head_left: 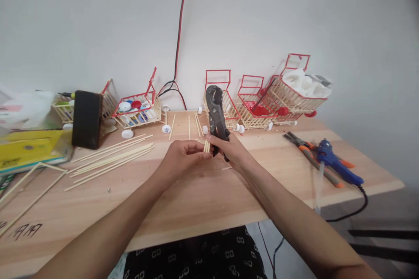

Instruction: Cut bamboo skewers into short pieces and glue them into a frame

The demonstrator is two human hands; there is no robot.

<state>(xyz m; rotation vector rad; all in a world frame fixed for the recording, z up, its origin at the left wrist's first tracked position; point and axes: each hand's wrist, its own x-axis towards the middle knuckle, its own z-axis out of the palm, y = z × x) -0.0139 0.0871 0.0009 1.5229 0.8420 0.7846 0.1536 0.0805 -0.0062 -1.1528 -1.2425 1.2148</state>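
Observation:
My left hand (186, 156) is closed, its thumb and fingers pinching a small bundle of short wooden sticks (207, 146) above the middle of the table. My right hand (235, 150) is wrapped round the handles of dark metal cutters (216, 111), whose curved head points up and away from me. The right thumb lies against the cutters, close beside the stick bundle. Behind the hands, a few loose short sticks (189, 127) lie on the wood. Longer thin sticks (114, 157) are spread out to the left of my left hand.
Small stick-built carts with red trim stand along the wall, including a cart of bottle caps (137, 111) and a cart holding white material (296, 91). A phone (87, 120) leans upright at left. Orange-handled pliers (310, 159) and a blue glue gun (338, 163) lie right.

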